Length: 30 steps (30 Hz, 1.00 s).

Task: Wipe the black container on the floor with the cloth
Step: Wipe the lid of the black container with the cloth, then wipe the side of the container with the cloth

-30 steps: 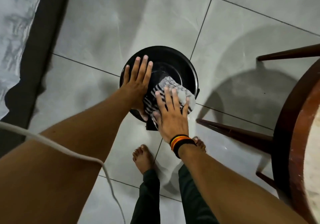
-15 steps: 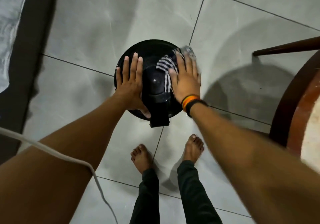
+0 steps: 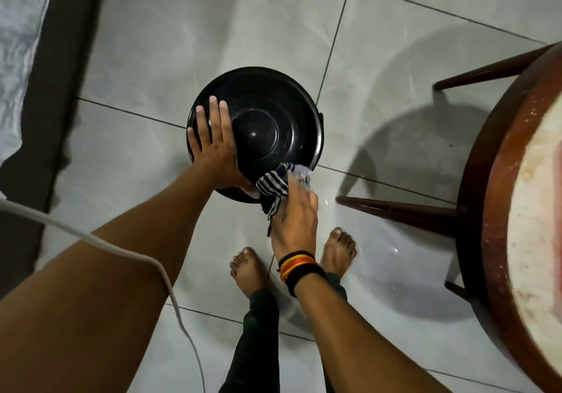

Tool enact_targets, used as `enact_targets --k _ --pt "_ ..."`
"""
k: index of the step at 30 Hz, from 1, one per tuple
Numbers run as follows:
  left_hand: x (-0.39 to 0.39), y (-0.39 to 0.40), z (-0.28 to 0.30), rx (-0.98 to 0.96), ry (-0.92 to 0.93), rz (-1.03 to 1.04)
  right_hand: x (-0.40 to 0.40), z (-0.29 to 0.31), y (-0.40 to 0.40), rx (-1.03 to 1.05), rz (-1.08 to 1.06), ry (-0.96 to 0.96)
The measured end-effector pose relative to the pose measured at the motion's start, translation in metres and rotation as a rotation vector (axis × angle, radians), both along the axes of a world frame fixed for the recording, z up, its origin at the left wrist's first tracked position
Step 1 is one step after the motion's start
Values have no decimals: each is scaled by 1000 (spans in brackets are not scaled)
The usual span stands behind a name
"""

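Note:
A round black container [image 3: 273, 118] stands on the grey tiled floor, seen from above, with a raised round dome in the middle of its lid. My left hand [image 3: 213, 146] lies flat on the left side of the lid, fingers spread and pointing away from me. My right hand [image 3: 293, 213] presses a black-and-white striped cloth [image 3: 273, 184] against the container's near right edge. Part of the cloth hangs down below the rim under my hand. A striped band sits on my right wrist.
A round wooden stool [image 3: 498, 198] with dark splayed legs stands close on the right; one leg [image 3: 395, 210] reaches toward my right hand. My bare feet [image 3: 249, 268] are just behind the container. A white cable [image 3: 146, 258] crosses my left arm. A dark mat [image 3: 39, 118] borders the left.
My right hand has swept the cloth from the lid's far right side down to the near right edge. My left hand has stayed on the left side of the lid.

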<state>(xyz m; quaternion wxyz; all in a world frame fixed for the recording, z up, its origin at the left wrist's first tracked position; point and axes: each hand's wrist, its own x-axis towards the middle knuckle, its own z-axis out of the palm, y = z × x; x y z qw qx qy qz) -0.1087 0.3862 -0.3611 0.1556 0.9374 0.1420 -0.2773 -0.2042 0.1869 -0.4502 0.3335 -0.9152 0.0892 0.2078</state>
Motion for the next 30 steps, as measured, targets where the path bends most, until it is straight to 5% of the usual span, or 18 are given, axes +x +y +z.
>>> enact_targets --k 2,6,9,12,16,19,24,30 --pt "1 4 1 -20 21 22 44 129 54 36 126 -187" --pt "12 28 28 -200 -53 125 83 138 67 -6 398 -149" --pt "5 45 42 -397 -224 521 108 144 70 -104 551 -16" --pt "1 47 42 -527 -200 739 107 140 57 16 151 -3" --pt "9 20 52 -457 -95 676 110 137 65 100 -365 199" --pt "18 6 48 -368 -79 641 124 135 79 137 -478 260" --pt "17 -18 70 -547 -90 784 124 157 65 344 -567 286" --pt "-15 -89 177 -873 -229 627 91 261 -25 524 -677 -6"
